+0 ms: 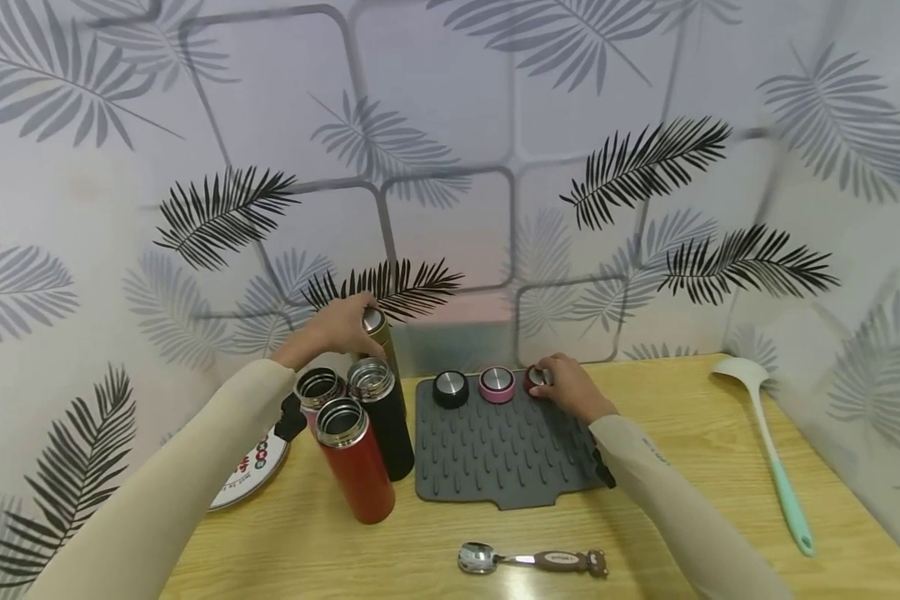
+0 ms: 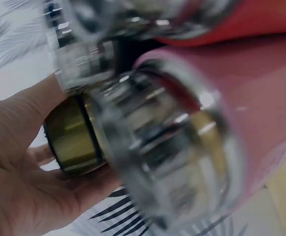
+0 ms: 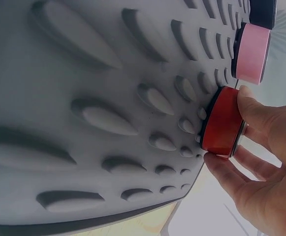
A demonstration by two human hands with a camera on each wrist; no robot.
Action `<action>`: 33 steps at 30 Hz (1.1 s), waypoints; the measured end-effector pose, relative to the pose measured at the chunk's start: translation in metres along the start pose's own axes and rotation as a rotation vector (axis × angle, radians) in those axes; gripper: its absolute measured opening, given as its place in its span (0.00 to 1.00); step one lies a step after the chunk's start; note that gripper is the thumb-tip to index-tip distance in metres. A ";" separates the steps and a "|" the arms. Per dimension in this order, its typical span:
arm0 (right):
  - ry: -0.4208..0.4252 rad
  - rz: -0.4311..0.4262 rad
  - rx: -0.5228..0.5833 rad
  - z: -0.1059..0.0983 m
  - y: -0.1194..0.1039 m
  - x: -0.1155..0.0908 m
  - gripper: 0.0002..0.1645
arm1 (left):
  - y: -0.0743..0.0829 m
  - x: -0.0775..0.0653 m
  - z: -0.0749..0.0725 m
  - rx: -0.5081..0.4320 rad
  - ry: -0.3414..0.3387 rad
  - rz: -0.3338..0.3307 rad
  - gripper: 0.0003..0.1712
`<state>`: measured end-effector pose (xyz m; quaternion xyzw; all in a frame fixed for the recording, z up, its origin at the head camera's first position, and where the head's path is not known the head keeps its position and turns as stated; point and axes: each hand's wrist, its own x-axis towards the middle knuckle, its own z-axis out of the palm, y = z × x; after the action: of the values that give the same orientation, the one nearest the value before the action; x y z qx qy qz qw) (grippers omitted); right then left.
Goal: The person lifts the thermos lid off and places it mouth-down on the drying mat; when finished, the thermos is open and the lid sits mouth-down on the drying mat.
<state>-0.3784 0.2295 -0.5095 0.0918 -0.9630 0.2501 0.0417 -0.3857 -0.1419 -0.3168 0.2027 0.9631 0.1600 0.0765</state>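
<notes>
At the back of a cluster of flasks, my left hand (image 1: 345, 327) is curled around the capped top of a gold flask (image 1: 384, 340). Its gold cap (image 2: 74, 140) shows between thumb and fingers in the left wrist view. In front of it stand a black flask (image 1: 392, 429), a red flask (image 1: 360, 475) and a pink flask (image 2: 270, 118), all with uncovered steel mouths. My right hand (image 1: 572, 390) pinches a red cap (image 3: 224, 120) at the far right edge of the drying mat (image 1: 495, 458). Beside it on the mat sit a pink cap (image 1: 497, 384) and a black cap (image 1: 451, 389).
A spoon with a brown bear handle (image 1: 558, 561) lies in front of the mat. A white ladle with a mint handle (image 1: 787, 500) lies far right. Behind the left forearm a printed plate (image 1: 258, 467) is partly hidden. The patterned wall (image 1: 450, 242) rises behind the table.
</notes>
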 end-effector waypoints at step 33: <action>0.001 -0.047 0.012 -0.003 0.001 -0.004 0.26 | 0.095 -0.145 -0.009 -0.970 0.574 0.468 0.40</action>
<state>-0.3751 0.2327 -0.5080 0.1143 -0.9590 0.2550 0.0473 -0.2211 -0.1222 -0.2642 0.2996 0.6925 0.6411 -0.1399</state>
